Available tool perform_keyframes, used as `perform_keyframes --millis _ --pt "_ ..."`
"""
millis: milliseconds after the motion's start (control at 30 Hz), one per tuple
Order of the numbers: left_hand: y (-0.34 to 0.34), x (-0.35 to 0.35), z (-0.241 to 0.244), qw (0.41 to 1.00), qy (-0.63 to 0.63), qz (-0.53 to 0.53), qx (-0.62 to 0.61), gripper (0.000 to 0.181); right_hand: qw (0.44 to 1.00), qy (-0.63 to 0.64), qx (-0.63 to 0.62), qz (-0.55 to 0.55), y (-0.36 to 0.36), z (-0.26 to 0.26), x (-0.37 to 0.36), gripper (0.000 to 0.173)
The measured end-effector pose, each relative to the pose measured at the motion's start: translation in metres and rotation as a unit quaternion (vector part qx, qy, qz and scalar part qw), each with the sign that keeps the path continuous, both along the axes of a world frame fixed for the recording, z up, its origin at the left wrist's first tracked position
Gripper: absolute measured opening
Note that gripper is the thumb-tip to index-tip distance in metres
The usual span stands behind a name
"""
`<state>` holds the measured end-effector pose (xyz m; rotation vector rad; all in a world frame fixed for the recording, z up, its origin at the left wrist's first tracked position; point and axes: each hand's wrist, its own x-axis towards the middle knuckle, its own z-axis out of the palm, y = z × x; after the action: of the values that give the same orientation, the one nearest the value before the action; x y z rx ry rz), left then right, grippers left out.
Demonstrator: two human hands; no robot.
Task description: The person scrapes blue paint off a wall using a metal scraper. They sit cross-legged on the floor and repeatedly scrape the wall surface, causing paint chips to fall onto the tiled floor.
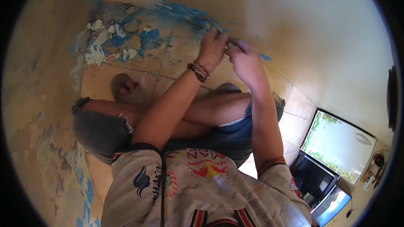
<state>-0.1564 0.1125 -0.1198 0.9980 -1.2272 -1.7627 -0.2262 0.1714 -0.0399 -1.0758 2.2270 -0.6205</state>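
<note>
My left hand (pixel 214 48), with braided bracelets at its wrist, is at the lower wall, its fingertips against the end of a blue patch of peeling paint (pixel 186 11). Close beside it on the right, my right hand (pixel 244 58) has curled fingers that reach towards the left fingertips. A dark, thin shape shows near its fingers; whether that is a held tool or shadowed fingers I cannot tell. The left fingertips are blurred, and what they grip is unclear. Blue and cream paint flakes (pixel 98 47) lie heaped on the tiled floor (pixel 145 61) to the left of the hands.
My crossed bare legs (pixel 217 108) are below my forearms. A stained wall (pixel 41 101) with worn paint stands close on the left. A small blue piece (pixel 265 57) is right of my right hand. Farther right are a framed bright panel (pixel 339 145) and a dark cabinet (pixel 314 176).
</note>
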Motion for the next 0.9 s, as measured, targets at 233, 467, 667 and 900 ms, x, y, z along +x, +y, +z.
perform_keyframes --millis 233,467,667,900 --pt "0.002 -0.001 0.002 0.994 0.057 -0.019 0.088 0.018 0.999 0.024 0.005 0.039 -0.002 0.018 0.007 0.034" --pt "-0.005 0.006 -0.032 0.992 0.082 0.004 0.091 0.021 1.000 -0.008 0.022 -0.010 -0.016 -0.003 0.023 0.034" --pt "-0.009 0.007 -0.055 0.973 0.168 0.018 0.159 0.021 0.994 0.042 0.094 0.032 -0.026 -0.021 0.022 0.038" --pt "-0.013 0.015 -0.075 0.986 0.155 -0.022 0.061 0.018 0.953 0.165 0.182 0.176 -0.037 -0.008 0.034 0.040"
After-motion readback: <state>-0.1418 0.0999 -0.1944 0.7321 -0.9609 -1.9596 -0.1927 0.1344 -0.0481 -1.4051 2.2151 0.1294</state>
